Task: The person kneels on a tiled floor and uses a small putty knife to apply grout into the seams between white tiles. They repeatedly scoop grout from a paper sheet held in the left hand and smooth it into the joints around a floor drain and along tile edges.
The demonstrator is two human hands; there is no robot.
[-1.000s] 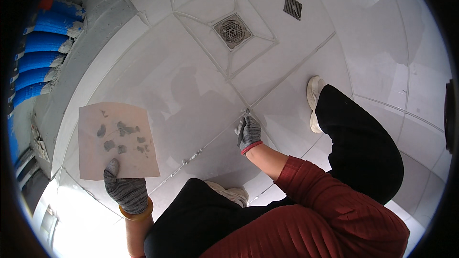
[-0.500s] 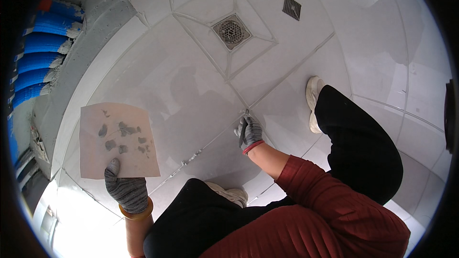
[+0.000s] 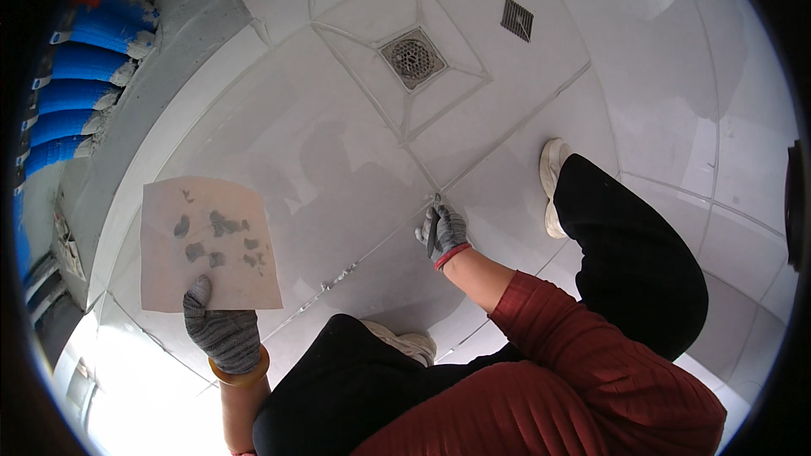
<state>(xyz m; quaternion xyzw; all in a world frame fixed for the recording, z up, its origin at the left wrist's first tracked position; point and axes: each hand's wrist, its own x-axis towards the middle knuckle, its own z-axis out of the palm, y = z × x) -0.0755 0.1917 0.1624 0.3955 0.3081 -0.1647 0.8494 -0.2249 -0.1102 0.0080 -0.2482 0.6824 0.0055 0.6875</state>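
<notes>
In a grey knit glove, my left hand (image 3: 221,333) grips the bottom edge of a flat, pinkish-beige square sheet (image 3: 232,274), thumb on top. Grey paste blobs (image 3: 223,225) are spotted across the sheet. My right hand (image 3: 448,235), gloved in grey with a red cuff, is closed around a slim dark-handled tool (image 3: 433,232). The tool's tip is at a floor tile joint, close to where joints cross; its exact shape is too small to make out. Whitish-grey lumps (image 3: 327,285) lie along the same joint, between my two hands.
A square floor drain (image 3: 413,59) is set in cut tiles ahead. Right of it lies a small dark ribbed square (image 3: 517,19). Blue corrugated pipes (image 3: 80,76) run beside a rough grey ledge (image 3: 182,42) at the left. My pale shoes (image 3: 553,186) rest on the tiles.
The view has shifted slightly. The sheet in my left hand sits a little higher in the picture. My right hand stays at the joint with the tool, barely moved.
</notes>
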